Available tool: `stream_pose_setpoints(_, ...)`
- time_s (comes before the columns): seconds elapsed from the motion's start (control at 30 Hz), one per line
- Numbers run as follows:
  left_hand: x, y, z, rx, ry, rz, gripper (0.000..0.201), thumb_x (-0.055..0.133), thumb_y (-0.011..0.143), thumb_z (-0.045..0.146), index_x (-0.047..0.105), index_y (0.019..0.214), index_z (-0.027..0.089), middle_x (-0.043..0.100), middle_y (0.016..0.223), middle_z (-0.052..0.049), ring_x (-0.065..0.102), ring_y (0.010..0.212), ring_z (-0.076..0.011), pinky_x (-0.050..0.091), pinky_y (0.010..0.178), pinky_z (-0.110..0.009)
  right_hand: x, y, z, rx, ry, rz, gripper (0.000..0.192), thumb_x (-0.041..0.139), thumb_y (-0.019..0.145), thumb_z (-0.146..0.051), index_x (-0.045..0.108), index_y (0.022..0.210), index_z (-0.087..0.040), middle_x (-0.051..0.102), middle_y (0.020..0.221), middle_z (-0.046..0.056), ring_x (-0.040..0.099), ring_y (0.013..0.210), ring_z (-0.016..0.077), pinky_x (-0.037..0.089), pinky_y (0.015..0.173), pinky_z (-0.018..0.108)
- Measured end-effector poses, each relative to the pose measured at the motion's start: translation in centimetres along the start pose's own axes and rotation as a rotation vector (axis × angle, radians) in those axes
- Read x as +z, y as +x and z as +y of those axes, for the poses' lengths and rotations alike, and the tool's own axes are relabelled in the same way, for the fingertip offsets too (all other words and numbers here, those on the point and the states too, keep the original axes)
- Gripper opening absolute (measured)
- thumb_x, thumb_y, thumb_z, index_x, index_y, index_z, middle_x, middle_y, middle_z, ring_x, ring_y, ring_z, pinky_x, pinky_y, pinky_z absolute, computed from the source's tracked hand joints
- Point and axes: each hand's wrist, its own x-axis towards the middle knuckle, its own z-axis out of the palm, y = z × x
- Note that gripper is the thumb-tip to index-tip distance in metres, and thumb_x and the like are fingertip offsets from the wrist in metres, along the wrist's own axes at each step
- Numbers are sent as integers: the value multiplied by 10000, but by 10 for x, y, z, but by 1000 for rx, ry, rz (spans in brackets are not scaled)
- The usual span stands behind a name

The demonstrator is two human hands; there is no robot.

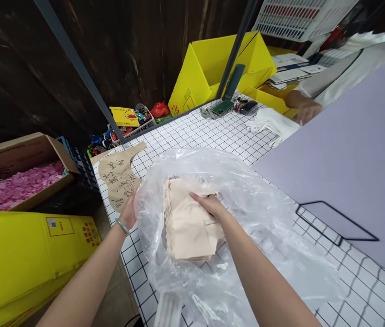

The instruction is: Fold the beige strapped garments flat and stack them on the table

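Observation:
A stack of beige cloth pieces (187,227) with a scalloped left edge lies within a clear plastic bag (264,218) spread over the table. My right hand (209,204) grips the stack at its upper right, thumb on top and the other fingers mostly hidden underneath. At the bag's left edge is my left hand (130,211), closed against the plastic, with its fingertips partly covered by it. A green bangle (122,226) circles that wrist. Just beyond the left hand, a brown paper pattern (115,170) with handwriting lies at the table's edge.
The grid-patterned table (185,134) holds a green phone case (222,107) and white cloth (267,122). Yellow boxes (195,68) stand behind and at left (25,254). A lilac panel (356,150) covers the right side. Another person's hand (308,111) shows beyond it.

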Motion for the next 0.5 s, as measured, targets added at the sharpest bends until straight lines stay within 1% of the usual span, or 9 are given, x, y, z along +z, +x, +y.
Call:
stream_pose_setpoints(0.03, -6, -4, -12, -31, -51, 4, 522, 483, 943, 580, 587, 1302, 217, 707, 1189, -62, 625, 1177, -249, 536, 966, -353, 2, 0, -1, -5, 23, -7, 896, 713, 651, -725, 623, 1276, -89, 647, 1285, 220, 651, 1144, 308, 534, 916, 360)
stream_pose_setpoints(0.1, -11, -8, -22, -76, -115, 3, 495, 476, 956, 554, 581, 1319, 234, 717, 1172, -39, 636, 1160, -237, 541, 960, -341, 9, 1, -4, -26, 70, -26, 807, 707, 692, -690, 640, 1261, -122, 686, 1231, 184, 675, 1094, 279, 547, 893, 346)
stream_pose_setpoints(0.2, -11, -10, -17, -157, -117, 6, 466, 474, 962, 534, 623, 1272, 219, 739, 1091, -43, 671, 1073, -239, 563, 905, -341, 22, 5, -14, -56, 130, -53, 663, 670, 775, -624, 658, 1239, -150, 722, 1168, 135, 702, 1018, 240, 563, 847, 325)
stream_pose_setpoints(0.27, -9, -10, -12, -206, -94, 67, 393, 522, 951, 470, 656, 1201, 197, 750, 966, -48, 693, 980, -238, 576, 854, -339, 32, 9, -21, -69, 149, -60, 631, 679, 783, -595, 665, 1229, -149, 725, 1161, 124, 702, 1011, 235, 565, 835, 320)
stream_pose_setpoints(0.33, -8, -10, -10, -231, -61, 142, 283, 573, 928, 372, 677, 1100, 172, 728, 811, -41, 697, 888, -233, 580, 812, -336, 39, 14, -28, -78, 144, -54, 622, 696, 776, -577, 669, 1221, -144, 718, 1179, 121, 694, 1032, 233, 559, 843, 312)
stream_pose_setpoints(0.4, -7, -9, -9, -255, -37, 174, 198, 570, 922, 299, 675, 1005, 153, 690, 728, -36, 691, 864, -232, 578, 811, -341, 41, 18, -33, -82, 110, -45, 633, 695, 774, -589, 672, 1217, -138, 709, 1196, 124, 686, 1049, 230, 549, 857, 306)
stream_pose_setpoints(0.43, -6, -10, -7, -261, -38, 173, 190, 548, 933, 288, 668, 976, 148, 685, 740, -42, 688, 894, -235, 573, 836, -348, 39, 19, -34, -83, 81, -41, 651, 688, 770, -613, 675, 1210, -134, 708, 1193, 131, 685, 1047, 235, 545, 861, 312)
stream_pose_setpoints(0.47, -6, -12, -3, -233, -53, 166, 203, 520, 949, 289, 659, 975, 143, 692, 798, -57, 678, 961, -243, 562, 884, -361, 34, 18, -35, -87, 43, -36, 675, 680, 761, -644, 680, 1201, -132, 709, 1183, 138, 685, 1040, 242, 541, 867, 323)
stream_pose_setpoints(0.5, -5, -14, 3, -168, -67, 171, 224, 493, 965, 299, 648, 1002, 142, 700, 901, -76, 653, 1057, -252, 538, 948, -377, 28, 15, -34, -97, -1, -32, 695, 670, 751, -676, 686, 1192, -139, 712, 1171, 140, 683, 1035, 250, 534, 875, 334)
